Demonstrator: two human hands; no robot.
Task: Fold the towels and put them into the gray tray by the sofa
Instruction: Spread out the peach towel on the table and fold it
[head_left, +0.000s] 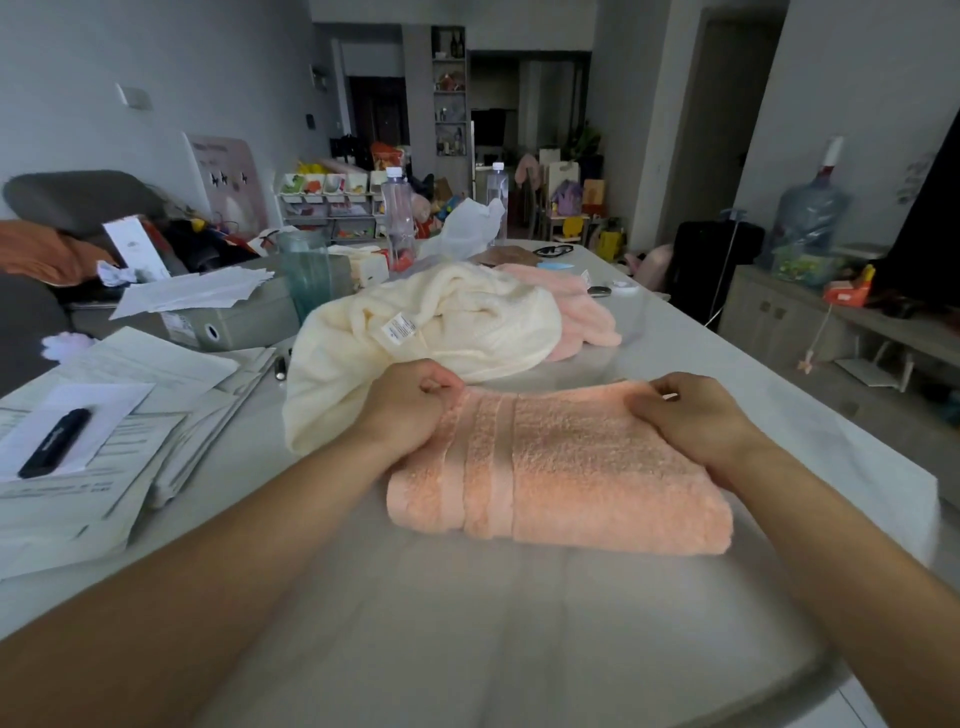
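A peach towel (571, 467) lies folded into a rectangle on the white table (467, 623). My left hand (410, 405) pinches its far left corner. My right hand (691, 410) grips its far right corner. Behind it a cream towel (441, 332) lies crumpled with a white label showing. A pink towel (576, 306) is bunched further back to the right. A gray tray (244, 322), topped with loose papers, stands at the table's left beside the sofa (31, 322).
Stacks of paper (130, 426) and a black pen-like item (54, 441) cover the left of the table. A green glass jar (306, 275) and two plastic bottles (397, 223) stand behind the towels. The table's right edge (831, 405) drops off beside a low cabinet.
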